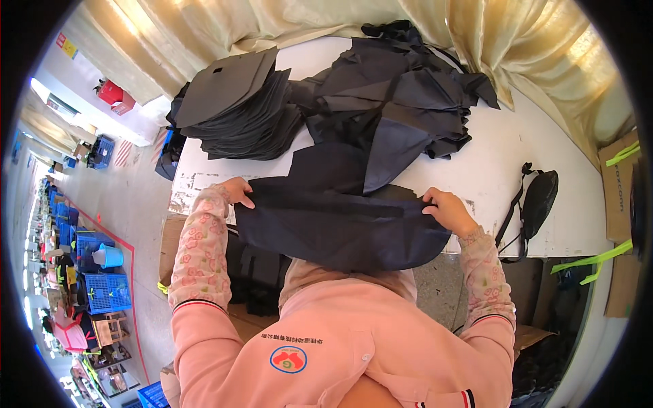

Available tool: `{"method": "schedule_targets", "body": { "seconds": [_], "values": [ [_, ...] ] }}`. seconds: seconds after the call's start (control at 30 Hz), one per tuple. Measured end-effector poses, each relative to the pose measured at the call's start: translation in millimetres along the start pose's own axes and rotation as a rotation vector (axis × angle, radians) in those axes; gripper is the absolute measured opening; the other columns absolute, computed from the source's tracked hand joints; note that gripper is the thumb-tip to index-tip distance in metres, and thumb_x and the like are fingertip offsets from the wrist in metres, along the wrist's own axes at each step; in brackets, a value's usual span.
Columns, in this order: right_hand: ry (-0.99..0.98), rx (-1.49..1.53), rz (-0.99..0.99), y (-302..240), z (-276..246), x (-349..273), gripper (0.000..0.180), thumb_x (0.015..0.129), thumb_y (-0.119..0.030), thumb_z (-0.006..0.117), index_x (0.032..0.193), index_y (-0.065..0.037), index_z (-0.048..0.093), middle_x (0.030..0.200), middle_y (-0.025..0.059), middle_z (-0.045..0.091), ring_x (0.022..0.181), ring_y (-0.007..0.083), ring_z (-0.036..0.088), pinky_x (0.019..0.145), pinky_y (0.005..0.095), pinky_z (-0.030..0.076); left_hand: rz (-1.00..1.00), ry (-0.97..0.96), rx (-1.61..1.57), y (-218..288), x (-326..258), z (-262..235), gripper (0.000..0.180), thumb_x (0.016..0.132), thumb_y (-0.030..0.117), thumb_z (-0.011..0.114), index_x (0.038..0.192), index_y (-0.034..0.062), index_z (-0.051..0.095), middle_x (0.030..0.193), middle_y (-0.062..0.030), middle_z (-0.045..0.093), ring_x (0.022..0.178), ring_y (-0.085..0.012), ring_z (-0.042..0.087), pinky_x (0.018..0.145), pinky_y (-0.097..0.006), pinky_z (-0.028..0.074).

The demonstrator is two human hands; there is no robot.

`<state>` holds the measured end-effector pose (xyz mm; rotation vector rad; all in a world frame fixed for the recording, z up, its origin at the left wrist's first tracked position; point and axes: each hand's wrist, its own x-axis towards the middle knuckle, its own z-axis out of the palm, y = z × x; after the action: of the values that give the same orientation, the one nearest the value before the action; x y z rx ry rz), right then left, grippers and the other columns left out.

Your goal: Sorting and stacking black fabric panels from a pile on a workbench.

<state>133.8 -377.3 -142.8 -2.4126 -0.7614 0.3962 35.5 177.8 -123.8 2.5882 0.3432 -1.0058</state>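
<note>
A dark navy-black fabric piece [326, 228] is stretched between my hands at the near edge of the white table, its lower part hanging over the edge toward my lap. My left hand [238, 191] pinches its upper left corner. At the upper right corner, my right hand [449, 211] grips it between thumb and fingers. Just beyond, a heap of loose black fabric [401, 102] touches or overlaps the held piece; where one ends is hard to tell. To the left of that heap stands a stack of stiff dark grey panels [231, 102], slightly fanned.
A small black pouch with a strap [539, 202] lies on the table [503, 146] at the right. Cardboard [617, 197] with yellow-green straps stands beyond it. Gold curtains [544, 47] hang behind the table. Blue crates [107, 292] line the floor at left, where another person sits farther off.
</note>
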Motion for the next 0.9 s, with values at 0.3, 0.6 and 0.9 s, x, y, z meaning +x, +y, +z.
{"method": "schedule_targets", "body": {
  "seconds": [0.3, 0.6, 0.9],
  "values": [
    [0.399, -0.31, -0.376, -82, -14, 59, 0.05, 0.076, -0.002, 0.063, 0.124, -0.015, 0.054, 0.13, 0.0112, 0.052, 0.084, 0.0284, 0.06, 0.072, 0.0386, 0.049, 0.06, 0.015, -0.011, -19, 30, 12, 0.067, 0.065, 0.031, 0.086, 0.118, -0.0025, 0.063, 0.109, -0.0181, 0.068, 0.103, -0.0287, 0.064, 0.09, -0.035, 0.049],
    [0.38, -0.406, -0.546, -89, -22, 154, 0.006, 0.077, -0.01, 0.058, 0.082, -0.01, 0.061, 0.083, 0.0091, 0.056, 0.083, 0.0279, 0.06, 0.072, 0.0396, 0.049, 0.133, 0.016, -0.183, 0, 26, 15, 0.045, 0.081, 0.047, 0.072, 0.073, 0.0036, 0.063, 0.056, -0.0017, 0.046, 0.058, -0.0133, 0.044, 0.058, -0.033, 0.037],
    [0.945, -0.111, -0.091, -33, -123, 205, 0.037, 0.08, -0.015, 0.069, 0.114, -0.004, 0.06, 0.103, 0.0146, 0.063, 0.082, 0.0287, 0.065, 0.074, 0.0334, 0.052, 0.13, 0.06, -0.26, 0, 45, 2, 0.043, 0.081, 0.043, 0.073, 0.075, 0.001, 0.069, 0.058, -0.001, 0.052, 0.06, -0.0101, 0.044, 0.058, -0.032, 0.038]
  ]
}}
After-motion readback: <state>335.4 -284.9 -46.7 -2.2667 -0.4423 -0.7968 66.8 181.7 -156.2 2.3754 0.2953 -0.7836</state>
